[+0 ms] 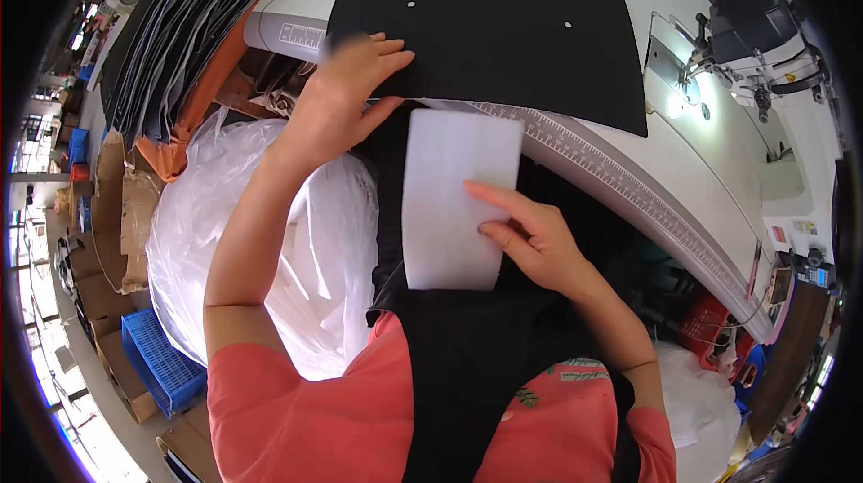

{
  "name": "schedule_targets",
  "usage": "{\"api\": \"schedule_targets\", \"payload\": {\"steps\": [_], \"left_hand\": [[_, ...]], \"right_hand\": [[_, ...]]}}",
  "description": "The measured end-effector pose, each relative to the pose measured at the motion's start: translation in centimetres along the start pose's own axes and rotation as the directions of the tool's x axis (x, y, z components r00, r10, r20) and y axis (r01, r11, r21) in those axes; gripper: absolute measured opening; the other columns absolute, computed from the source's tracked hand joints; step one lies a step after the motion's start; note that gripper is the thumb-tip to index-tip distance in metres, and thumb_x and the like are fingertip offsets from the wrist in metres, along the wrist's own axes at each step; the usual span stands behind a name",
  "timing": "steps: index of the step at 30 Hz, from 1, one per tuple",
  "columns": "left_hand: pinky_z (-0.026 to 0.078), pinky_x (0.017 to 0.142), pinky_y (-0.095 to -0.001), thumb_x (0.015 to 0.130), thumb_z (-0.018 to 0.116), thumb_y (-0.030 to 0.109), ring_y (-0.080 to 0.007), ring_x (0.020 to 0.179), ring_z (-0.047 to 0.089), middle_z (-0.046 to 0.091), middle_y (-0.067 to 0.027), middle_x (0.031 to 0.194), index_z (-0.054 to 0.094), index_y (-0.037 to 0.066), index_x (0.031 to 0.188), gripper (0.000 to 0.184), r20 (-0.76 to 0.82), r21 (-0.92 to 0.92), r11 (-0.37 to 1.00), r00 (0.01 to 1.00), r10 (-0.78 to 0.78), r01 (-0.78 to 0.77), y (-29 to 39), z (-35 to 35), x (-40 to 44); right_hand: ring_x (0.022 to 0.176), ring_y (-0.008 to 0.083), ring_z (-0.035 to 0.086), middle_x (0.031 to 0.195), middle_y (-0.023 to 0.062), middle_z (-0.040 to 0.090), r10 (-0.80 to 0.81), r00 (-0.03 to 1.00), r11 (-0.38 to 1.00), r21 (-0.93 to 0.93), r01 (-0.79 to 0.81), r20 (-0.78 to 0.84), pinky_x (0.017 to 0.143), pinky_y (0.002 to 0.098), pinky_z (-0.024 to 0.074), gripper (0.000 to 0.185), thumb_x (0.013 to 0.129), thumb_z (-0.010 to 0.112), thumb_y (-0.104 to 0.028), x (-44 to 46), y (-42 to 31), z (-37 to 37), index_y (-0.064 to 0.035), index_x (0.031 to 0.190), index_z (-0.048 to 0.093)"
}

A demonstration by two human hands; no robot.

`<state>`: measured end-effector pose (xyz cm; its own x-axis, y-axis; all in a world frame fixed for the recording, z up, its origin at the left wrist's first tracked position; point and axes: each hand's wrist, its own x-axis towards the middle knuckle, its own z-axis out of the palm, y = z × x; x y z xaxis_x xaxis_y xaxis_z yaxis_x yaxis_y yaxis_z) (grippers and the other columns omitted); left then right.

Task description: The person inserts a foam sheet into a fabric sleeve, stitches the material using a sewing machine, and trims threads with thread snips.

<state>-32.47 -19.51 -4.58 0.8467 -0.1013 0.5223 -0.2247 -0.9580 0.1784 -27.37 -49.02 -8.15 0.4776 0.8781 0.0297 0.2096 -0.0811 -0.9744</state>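
Note:
A black fabric panel point(485, 34) with two small white marks lies flat on the white sewing table. My left hand point(346, 92) rests at the panel's near left corner, fingers stretched over it and thumb apart by the front edge. In front of the table, over my dark apron, is a rectangular white foam sheet point(454, 186). My right hand point(535, 236) grips this sheet at its right side, with the index finger on top and the thumb at the edge. The rest of that hand's fingers are curled and partly hidden.
A sewing machine point(755, 52) with a lit needle area stands at the right. A ruler strip point(620, 173) runs along the table's front edge. Stacked black pieces point(193, 34) lie at upper left, above a large clear plastic bag point(261, 249) and a blue crate point(162, 362).

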Motion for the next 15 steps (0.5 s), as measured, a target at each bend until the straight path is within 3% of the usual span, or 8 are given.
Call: {"api": "schedule_targets", "payload": {"steps": [4,8,9,13,15], "left_hand": [[0.054,0.095,-0.0357,0.079,0.073,0.004,-0.0295,0.113,0.066,0.070,-0.0106,0.119,0.070,0.001,0.113,0.034,0.066,0.011,0.999,0.997,0.049,-0.050,-0.9,-0.5,0.4],[0.052,0.096,-0.0334,0.087,0.066,-0.001,-0.0270,0.111,0.066,0.070,-0.0101,0.124,0.070,0.000,0.116,0.030,0.147,-0.116,0.993,0.988,0.037,-0.020,-3.0,-0.7,0.8],[0.052,0.096,-0.0334,0.087,0.066,-0.001,-0.0270,0.111,0.066,0.070,-0.0101,0.124,0.070,0.000,0.116,0.030,0.146,-0.118,0.993,0.988,0.039,-0.022,-3.0,-0.8,0.9],[0.053,0.089,-0.0287,0.092,0.060,-0.001,-0.0227,0.101,0.069,0.072,-0.0099,0.120,0.071,-0.002,0.114,0.024,0.279,-0.296,0.904,0.933,-0.227,0.308,-2.4,-2.2,1.9],[0.052,0.085,-0.0282,0.092,0.061,0.000,-0.0222,0.095,0.069,0.072,-0.0101,0.118,0.071,-0.002,0.112,0.023,0.277,-0.324,0.891,0.932,-0.232,0.318,-2.3,-2.5,2.3]], "right_hand": [[0.062,0.0102,0.050,0.096,0.0040,0.071,-0.030,0.990,0.997,0.077,0.020,0.136,0.062,0.0210,0.0405,0.044,0.088,0.061,0.005,1.7,-0.7,0.5,-0.0038,0.131,0.063],[0.066,0.0091,0.050,0.099,0.0019,0.070,-0.109,0.971,0.986,0.147,0.079,0.214,0.063,0.0199,0.0407,0.039,0.091,0.058,0.004,3.6,-2.0,0.4,-0.0029,0.129,0.065],[0.066,0.0091,0.050,0.099,0.0019,0.070,-0.107,0.971,0.986,0.145,0.077,0.212,0.063,0.0199,0.0407,0.039,0.091,0.058,0.004,4.0,-1.9,0.3,-0.0029,0.129,0.065],[0.070,0.0084,0.051,0.099,0.0009,0.068,-0.063,0.998,0.972,0.226,0.059,0.010,0.064,0.0189,0.0413,0.036,0.093,0.057,0.002,5.6,-1.6,-0.2,-0.0026,0.127,0.065],[0.072,0.0082,0.052,0.099,0.0010,0.068,-0.005,0.999,0.973,0.231,0.012,-0.033,0.065,0.0189,0.0417,0.035,0.093,0.057,0.001,6.0,-1.7,-0.6,-0.0026,0.127,0.065]]}}
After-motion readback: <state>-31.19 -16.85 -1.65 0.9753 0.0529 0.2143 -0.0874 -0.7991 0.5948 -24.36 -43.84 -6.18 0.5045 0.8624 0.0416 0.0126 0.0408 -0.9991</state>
